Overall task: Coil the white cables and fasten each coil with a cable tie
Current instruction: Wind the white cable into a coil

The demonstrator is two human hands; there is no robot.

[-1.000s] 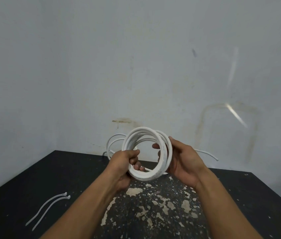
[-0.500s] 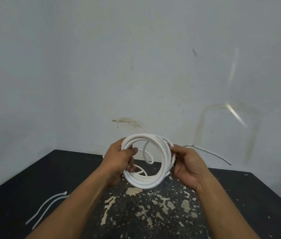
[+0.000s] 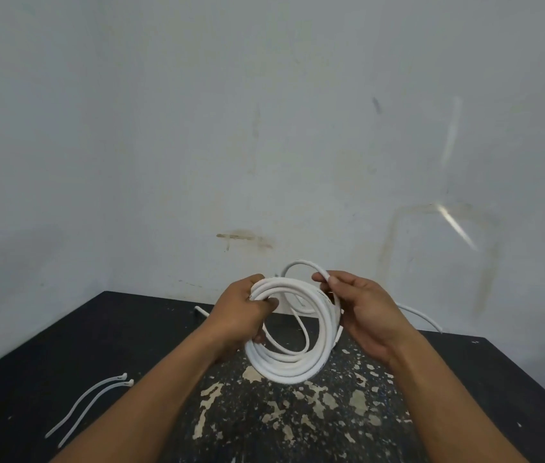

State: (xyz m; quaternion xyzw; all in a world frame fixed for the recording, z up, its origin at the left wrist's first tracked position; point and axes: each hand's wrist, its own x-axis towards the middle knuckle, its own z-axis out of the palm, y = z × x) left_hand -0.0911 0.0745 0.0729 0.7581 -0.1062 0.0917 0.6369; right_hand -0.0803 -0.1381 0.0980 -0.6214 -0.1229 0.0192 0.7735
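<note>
A coil of white cable (image 3: 284, 369) with several turns hangs in the air above the black table (image 3: 64, 345). My left hand (image 3: 241, 312) grips the coil's upper left side, thumb over the turns. My right hand (image 3: 361, 309) pinches a loose loop of the same cable at the coil's upper right. The cable's free end (image 3: 425, 320) trails out to the right behind that hand. Two white cable ties (image 3: 87, 407) lie side by side on the table at the front left.
A pale wall stands right behind the table, and another closes off the left side. The table top shows worn, flaking patches (image 3: 298, 409) under my forearms. A short white cable end (image 3: 199, 310) lies near the table's back edge, left of my left hand.
The coil has tilted to face me more squarely and sits lower. My right hand has moved up to the coil's top with a fresh loop; the free end has shortened.
</note>
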